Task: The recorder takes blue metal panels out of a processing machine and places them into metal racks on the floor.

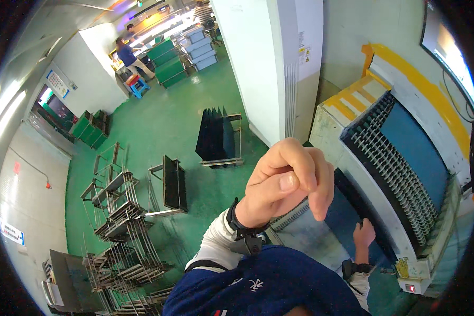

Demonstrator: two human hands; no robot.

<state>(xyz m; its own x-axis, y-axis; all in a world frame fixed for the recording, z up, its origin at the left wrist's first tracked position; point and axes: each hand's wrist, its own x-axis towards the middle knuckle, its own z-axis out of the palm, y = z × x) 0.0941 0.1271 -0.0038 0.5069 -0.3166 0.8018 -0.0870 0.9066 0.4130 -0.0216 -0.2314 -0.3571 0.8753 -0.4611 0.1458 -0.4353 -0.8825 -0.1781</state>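
Observation:
My left hand (pixel 290 181) is raised in the middle of the view, fingers curled in and thumb bent against them; nothing shows in it. Lower down on the right, my right hand (pixel 364 233) has its fingers closed at the edge of a dark blue flat panel (pixel 338 216). That panel slopes beside the front of a large machine, and my left hand covers part of it. The machine has rows of small rollers (pixel 392 174), with another blue sheet (pixel 413 147) behind them.
A white cabinet (pixel 263 63) rises just ahead. Racks of dark thin panels (pixel 216 137) and a smaller rack (pixel 175 184) stand on the green floor. Metal frames (pixel 124 210) are piled at left. Farther back are green crates (pixel 166 60), grey-blue bins (pixel 199 50) and people at a bench.

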